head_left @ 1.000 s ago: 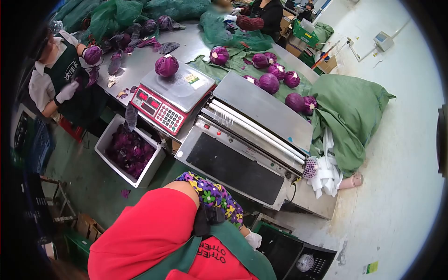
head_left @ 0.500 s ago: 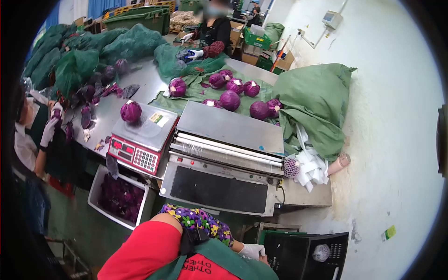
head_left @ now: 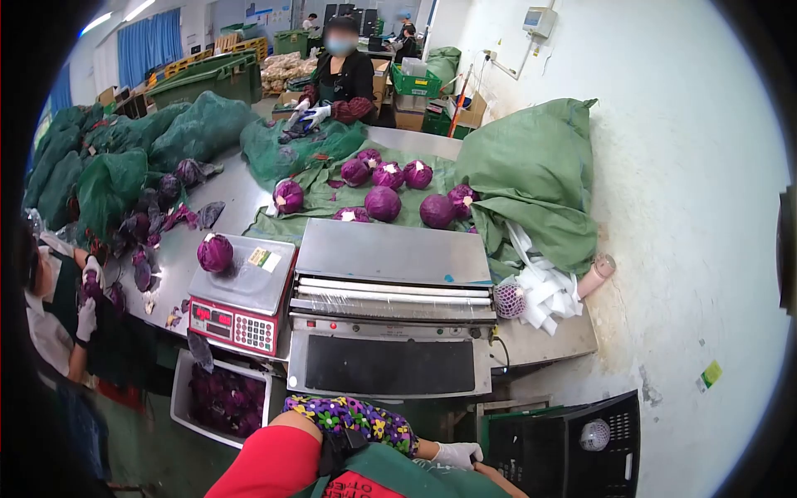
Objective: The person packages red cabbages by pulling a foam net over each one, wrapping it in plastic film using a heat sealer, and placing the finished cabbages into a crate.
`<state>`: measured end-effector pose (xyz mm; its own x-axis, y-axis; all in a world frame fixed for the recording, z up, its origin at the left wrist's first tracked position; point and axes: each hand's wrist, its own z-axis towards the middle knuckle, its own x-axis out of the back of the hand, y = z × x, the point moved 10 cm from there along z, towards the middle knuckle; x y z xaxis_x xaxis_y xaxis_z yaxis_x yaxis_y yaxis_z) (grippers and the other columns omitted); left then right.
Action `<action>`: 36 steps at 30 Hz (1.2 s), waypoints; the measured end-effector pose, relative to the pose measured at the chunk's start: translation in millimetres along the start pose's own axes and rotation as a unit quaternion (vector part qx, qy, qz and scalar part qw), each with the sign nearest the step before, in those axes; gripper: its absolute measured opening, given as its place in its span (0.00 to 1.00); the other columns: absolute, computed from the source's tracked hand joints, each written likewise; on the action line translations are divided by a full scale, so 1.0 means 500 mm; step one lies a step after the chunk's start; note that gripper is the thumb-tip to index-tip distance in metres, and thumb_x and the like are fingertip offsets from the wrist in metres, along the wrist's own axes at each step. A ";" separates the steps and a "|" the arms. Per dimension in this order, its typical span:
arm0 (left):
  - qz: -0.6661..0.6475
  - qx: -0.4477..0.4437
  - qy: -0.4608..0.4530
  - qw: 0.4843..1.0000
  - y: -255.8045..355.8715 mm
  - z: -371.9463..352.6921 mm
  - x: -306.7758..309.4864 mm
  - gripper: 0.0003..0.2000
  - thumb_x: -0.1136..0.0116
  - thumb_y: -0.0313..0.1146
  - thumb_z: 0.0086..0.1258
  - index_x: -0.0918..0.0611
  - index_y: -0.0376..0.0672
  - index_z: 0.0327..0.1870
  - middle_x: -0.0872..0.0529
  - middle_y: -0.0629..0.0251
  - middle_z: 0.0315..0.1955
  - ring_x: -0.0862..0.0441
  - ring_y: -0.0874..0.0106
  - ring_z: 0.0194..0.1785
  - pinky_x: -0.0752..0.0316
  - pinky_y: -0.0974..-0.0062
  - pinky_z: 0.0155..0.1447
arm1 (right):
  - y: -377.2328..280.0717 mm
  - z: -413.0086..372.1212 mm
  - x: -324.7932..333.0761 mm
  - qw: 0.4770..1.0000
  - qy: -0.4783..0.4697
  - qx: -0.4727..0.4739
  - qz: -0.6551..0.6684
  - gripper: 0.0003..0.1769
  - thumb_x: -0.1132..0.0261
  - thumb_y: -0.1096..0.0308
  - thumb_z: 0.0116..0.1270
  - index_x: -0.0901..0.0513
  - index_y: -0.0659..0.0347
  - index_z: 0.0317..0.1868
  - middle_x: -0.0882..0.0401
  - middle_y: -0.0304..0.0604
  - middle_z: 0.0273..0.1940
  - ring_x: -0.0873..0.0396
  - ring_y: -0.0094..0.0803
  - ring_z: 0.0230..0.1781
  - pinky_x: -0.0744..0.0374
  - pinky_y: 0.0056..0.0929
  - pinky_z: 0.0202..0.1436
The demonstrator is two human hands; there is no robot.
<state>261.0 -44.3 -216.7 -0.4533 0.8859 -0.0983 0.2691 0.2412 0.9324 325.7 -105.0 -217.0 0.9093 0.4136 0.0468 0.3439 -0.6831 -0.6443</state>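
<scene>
My left hand (head_left: 457, 455), in a white glove below a floral sleeve, reaches across in front of my body. Its fingers are curled closed beside bare skin of my right arm (head_left: 500, 481); what they grip, if anything, is hidden. My right hand cannot be made out. Near the hands stands a black crate (head_left: 531, 452) holding a cabbage in a white foam net (head_left: 594, 435). Beyond is a film wrapping machine (head_left: 390, 365). On the red-and-silver scale (head_left: 249, 282) to its left sits a red cabbage (head_left: 215, 252).
Several red cabbages (head_left: 383, 203) lie on green cloth behind the machine. A stuffed green sack (head_left: 531, 166) leans by the right wall. A white bin (head_left: 178, 390) of purple leaves stands below the scale. Co-workers stand at left (head_left: 54, 299) and across the table (head_left: 353, 83).
The view has tilted up and shifted, showing more of the room. My left hand stays low by the crate, and more of my right forearm shows. The co-worker across handles something blue.
</scene>
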 end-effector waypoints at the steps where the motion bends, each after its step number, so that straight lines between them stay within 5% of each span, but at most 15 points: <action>1: 0.004 0.002 -0.001 1.000 0.002 -0.006 0.003 0.18 0.41 0.28 0.54 0.25 0.41 0.48 0.19 0.57 0.41 0.22 0.65 0.47 0.28 0.72 0.50 | 0.008 0.011 -0.006 1.000 0.000 0.003 0.004 0.23 0.40 0.63 0.66 0.29 0.60 0.60 0.27 0.47 0.57 0.30 0.39 0.57 0.30 0.34 0.58; 3: 0.056 -0.040 0.014 0.998 0.024 -0.013 0.018 0.19 0.40 0.29 0.52 0.26 0.41 0.48 0.19 0.56 0.40 0.21 0.65 0.47 0.27 0.72 0.49 | 0.002 0.044 0.006 0.922 0.082 0.069 -0.371 0.24 0.40 0.61 0.66 0.30 0.60 0.61 0.28 0.53 0.58 0.29 0.48 0.56 0.30 0.39 0.58; 4: 0.060 -0.039 0.011 0.997 0.021 -0.015 0.023 0.19 0.40 0.29 0.52 0.26 0.41 0.48 0.19 0.56 0.40 0.21 0.65 0.47 0.27 0.72 0.49 | 0.008 0.059 0.004 0.896 0.099 0.074 -0.426 0.24 0.40 0.61 0.66 0.30 0.61 0.61 0.27 0.52 0.57 0.28 0.46 0.55 0.30 0.38 0.57; 9: 0.086 -0.043 0.017 0.995 0.029 -0.048 0.054 0.17 0.43 0.29 0.57 0.25 0.40 0.50 0.18 0.56 0.39 0.20 0.66 0.44 0.26 0.72 0.48 | 0.024 0.124 -0.030 0.915 -0.064 0.129 -0.377 0.26 0.39 0.62 0.64 0.30 0.67 0.58 0.25 0.48 0.53 0.27 0.33 0.50 0.28 0.33 0.53; 11: -0.050 0.080 0.015 0.995 -0.011 -0.069 0.058 0.15 0.46 0.29 0.62 0.25 0.39 0.50 0.18 0.60 0.38 0.19 0.71 0.36 0.25 0.76 0.40 | 0.022 0.117 -0.049 0.921 -0.231 0.147 -0.277 0.26 0.38 0.63 0.63 0.29 0.69 0.57 0.23 0.47 0.51 0.27 0.28 0.48 0.27 0.31 0.51; 13: -0.081 0.082 0.018 0.993 -0.007 -0.091 0.069 0.13 0.47 0.30 0.66 0.26 0.38 0.49 0.19 0.64 0.34 0.21 0.76 0.29 0.26 0.79 0.32 | -0.174 -0.014 -0.099 0.955 -0.162 0.050 -0.245 0.24 0.40 0.59 0.66 0.26 0.69 0.55 0.23 0.48 0.50 0.26 0.32 0.50 0.28 0.29 0.56; 15: -0.133 0.079 0.103 0.983 -0.001 -0.108 0.112 0.13 0.47 0.32 0.66 0.27 0.38 0.49 0.22 0.67 0.29 0.24 0.77 0.25 0.28 0.79 0.29 | -0.178 0.004 -0.105 0.939 -0.136 0.048 -0.311 0.22 0.40 0.58 0.65 0.23 0.68 0.51 0.22 0.51 0.50 0.24 0.33 0.49 0.27 0.29 0.55; 19: -0.118 0.061 0.039 0.990 0.021 -0.124 0.114 0.11 0.46 0.39 0.69 0.24 0.45 0.48 0.24 0.72 0.30 0.28 0.81 0.23 0.31 0.82 0.27 | -0.182 0.036 -0.139 0.887 -0.208 0.035 -0.411 0.20 0.40 0.58 0.64 0.22 0.66 0.49 0.22 0.52 0.49 0.23 0.35 0.47 0.25 0.31 0.51; 21: -0.193 0.048 0.010 0.980 0.058 -0.153 0.150 0.13 0.48 0.41 0.71 0.24 0.49 0.52 0.23 0.73 0.34 0.26 0.83 0.31 0.28 0.84 0.34 | -0.254 0.022 -0.123 0.854 -0.216 0.107 -0.462 0.16 0.40 0.59 0.63 0.25 0.59 0.47 0.21 0.53 0.46 0.21 0.45 0.46 0.25 0.38 0.50; 23: -0.201 -0.035 0.031 0.978 0.106 -0.182 0.221 0.15 0.51 0.38 0.73 0.27 0.47 0.58 0.21 0.71 0.40 0.25 0.81 0.38 0.26 0.83 0.45 | -0.437 -0.005 -0.064 0.876 -0.136 0.247 -0.391 0.17 0.41 0.60 0.64 0.22 0.62 0.48 0.22 0.48 0.45 0.23 0.39 0.46 0.25 0.34 0.51; 25: -0.159 -0.040 0.099 0.981 0.188 -0.277 0.306 0.16 0.53 0.36 0.74 0.28 0.44 0.61 0.19 0.66 0.43 0.23 0.78 0.41 0.28 0.79 0.52 | -0.618 -0.017 0.053 0.845 0.026 0.343 -0.410 0.15 0.42 0.61 0.65 0.22 0.61 0.47 0.21 0.47 0.43 0.22 0.39 0.43 0.25 0.34 0.48; 26: -0.155 -0.038 0.161 0.974 0.229 -0.330 0.343 0.16 0.54 0.34 0.75 0.28 0.43 0.60 0.19 0.65 0.41 0.23 0.78 0.40 0.29 0.80 0.52 | -0.690 -0.012 0.120 0.872 0.103 0.305 -0.369 0.14 0.41 0.62 0.63 0.22 0.60 0.45 0.22 0.53 0.39 0.22 0.46 0.41 0.24 0.38 0.47; 28: -0.203 -0.062 0.284 0.935 0.231 -0.417 0.408 0.16 0.54 0.33 0.74 0.29 0.39 0.60 0.19 0.62 0.39 0.23 0.76 0.38 0.29 0.79 0.49 | -0.811 0.046 0.255 0.787 0.227 0.417 -0.394 0.14 0.43 0.62 0.62 0.21 0.60 0.44 0.19 0.50 0.40 0.21 0.47 0.41 0.23 0.39 0.45; 32: -0.270 -0.163 0.487 0.814 0.140 -0.574 0.474 0.16 0.50 0.33 0.72 0.29 0.37 0.58 0.20 0.59 0.37 0.23 0.73 0.35 0.27 0.78 0.45 | -0.932 0.299 0.500 0.752 0.364 0.378 -0.399 0.11 0.43 0.66 0.59 0.18 0.62 0.36 0.18 0.51 0.33 0.20 0.48 0.37 0.23 0.42 0.40; 36: -0.340 -0.207 0.587 0.705 0.092 -0.633 0.440 0.16 0.48 0.34 0.72 0.29 0.38 0.57 0.19 0.59 0.36 0.22 0.74 0.34 0.26 0.77 0.43 | -0.948 0.514 0.597 0.644 0.482 0.379 -0.457 0.16 0.32 0.59 0.51 0.18 0.60 0.37 0.21 0.58 0.39 0.24 0.54 0.43 0.26 0.48 0.48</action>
<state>-95.2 36.4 -85.4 -0.8135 -0.3761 -0.4436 -0.5115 0.0996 0.8535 373.6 497.1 -93.9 0.2577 -0.3809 0.8880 0.9577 0.2225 -0.1825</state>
